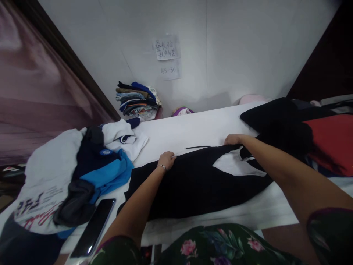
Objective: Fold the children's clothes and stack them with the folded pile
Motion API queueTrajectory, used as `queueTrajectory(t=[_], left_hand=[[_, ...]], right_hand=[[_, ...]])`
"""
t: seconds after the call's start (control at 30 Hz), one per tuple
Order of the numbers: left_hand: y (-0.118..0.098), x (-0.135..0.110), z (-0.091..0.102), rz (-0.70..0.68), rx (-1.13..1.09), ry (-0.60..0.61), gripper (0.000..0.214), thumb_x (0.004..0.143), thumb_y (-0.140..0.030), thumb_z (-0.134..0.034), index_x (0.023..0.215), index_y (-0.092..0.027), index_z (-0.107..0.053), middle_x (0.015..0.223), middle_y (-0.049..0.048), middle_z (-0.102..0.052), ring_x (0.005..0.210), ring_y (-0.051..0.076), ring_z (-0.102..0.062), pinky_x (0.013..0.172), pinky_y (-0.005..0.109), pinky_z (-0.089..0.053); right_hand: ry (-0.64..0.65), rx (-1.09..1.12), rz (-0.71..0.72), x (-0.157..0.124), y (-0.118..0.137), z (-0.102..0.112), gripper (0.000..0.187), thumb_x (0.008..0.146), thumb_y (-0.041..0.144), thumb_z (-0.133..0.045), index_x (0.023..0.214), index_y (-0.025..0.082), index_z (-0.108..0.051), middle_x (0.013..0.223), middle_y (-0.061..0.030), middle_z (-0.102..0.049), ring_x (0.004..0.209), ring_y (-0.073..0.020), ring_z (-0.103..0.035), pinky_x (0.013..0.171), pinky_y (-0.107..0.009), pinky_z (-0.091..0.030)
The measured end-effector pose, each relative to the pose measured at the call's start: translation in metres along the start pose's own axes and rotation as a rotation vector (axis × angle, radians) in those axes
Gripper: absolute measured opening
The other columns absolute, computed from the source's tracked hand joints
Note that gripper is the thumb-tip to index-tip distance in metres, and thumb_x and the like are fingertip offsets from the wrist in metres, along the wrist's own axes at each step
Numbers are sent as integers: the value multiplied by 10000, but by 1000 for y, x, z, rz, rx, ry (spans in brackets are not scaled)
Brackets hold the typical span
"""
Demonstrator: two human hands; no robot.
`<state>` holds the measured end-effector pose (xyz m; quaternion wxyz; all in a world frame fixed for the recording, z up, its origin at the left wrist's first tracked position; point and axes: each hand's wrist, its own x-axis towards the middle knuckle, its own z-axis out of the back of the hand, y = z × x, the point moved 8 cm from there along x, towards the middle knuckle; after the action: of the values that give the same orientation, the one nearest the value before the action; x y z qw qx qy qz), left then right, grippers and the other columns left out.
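A black garment (193,184) lies spread across the white table (193,129) in front of me. My left hand (166,160) is closed on its far edge near the left end. My right hand (233,139) grips the same far edge further right, fingers curled over the cloth. A thin black cord (199,147) lies on the table between the two hands, just beyond the garment. A white patch (235,167) of table or lining shows through a gap in the black cloth below my right forearm.
A heap of white, navy and blue clothes (82,169) lies at the left, with a dark phone (93,226) at the table's front edge. Black and red clothes (317,140) pile up at right. Folded clothes (138,101) are stacked by the wall under paper notes (167,48).
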<state>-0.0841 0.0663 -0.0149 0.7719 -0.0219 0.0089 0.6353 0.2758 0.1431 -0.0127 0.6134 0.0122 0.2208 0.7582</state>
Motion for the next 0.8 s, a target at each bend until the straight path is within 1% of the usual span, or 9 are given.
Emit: queueTrajectory(t=[0.1,0.2,0.27,0.33,0.4,0.47,0.53,0.67,0.8], left_hand=[[4,1,10,-9,-25,-85,220,901,-303,-456,931,-172,-630,973,83,-631,958,213,-545,828,312,-393],[12,6,22,12,-40,-199,234,907,-316,-443,915,-175,-629,952,83,-623,957,215,-538,834,312,-387],[16,11,18,24,-63,-166,231,902,-318,-453,916,-175,-633,959,80,-625,962,211,-540,836,306,-386],[17,15,6,36,-89,-78,218,892,-314,-473,919,-175,-639,966,73,-633,952,200,-551,824,292,-393],[18,15,-4,47,-103,-31,219,889,-316,-477,929,-179,-643,973,67,-639,938,190,-561,811,282,-398],[18,13,-8,52,-99,-41,235,896,-326,-464,945,-181,-642,986,65,-640,939,187,-563,815,282,-397],[18,11,-10,56,-98,-62,245,901,-323,-452,960,-177,-640,1000,68,-640,952,191,-559,832,286,-391],[19,8,-12,51,-101,-98,257,905,-317,-441,968,-165,-639,1000,75,-643,963,202,-556,844,295,-386],[20,8,-13,41,-86,-119,250,901,-310,-444,971,-169,-639,999,78,-642,963,208,-556,840,304,-383]], right_hand=[[28,6,2,-2,0,-1,208,711,373,-592,675,192,-689,695,-34,-675,730,-198,-622,692,-281,-461],[-21,0,-18,-3,-5,4,307,779,418,-507,828,177,-691,808,-44,-683,817,-192,-614,723,-262,-447],[-10,-16,-41,-1,-8,3,323,781,424,-506,825,165,-693,821,-64,-683,832,-205,-613,735,-278,-446],[55,-34,-58,2,-10,-3,266,732,397,-573,712,162,-694,758,-75,-681,786,-218,-621,721,-302,-452],[134,-42,-64,5,-10,-12,184,668,343,-639,609,174,-682,682,-69,-672,718,-219,-625,693,-320,-460],[188,-45,-64,8,-9,-18,104,623,287,-671,578,194,-680,648,-62,-669,692,-219,-627,685,-335,-467],[203,-54,-72,12,-9,-21,45,600,247,-683,582,206,-683,635,-71,-667,701,-231,-631,697,-359,-470],[158,-76,-99,18,-7,-23,23,592,214,-684,608,198,-682,636,-104,-667,725,-258,-640,721,-398,-472],[25,-71,-129,18,-7,-14,51,618,191,-654,649,165,-685,706,-124,-685,769,-261,-645,735,-369,-466]])
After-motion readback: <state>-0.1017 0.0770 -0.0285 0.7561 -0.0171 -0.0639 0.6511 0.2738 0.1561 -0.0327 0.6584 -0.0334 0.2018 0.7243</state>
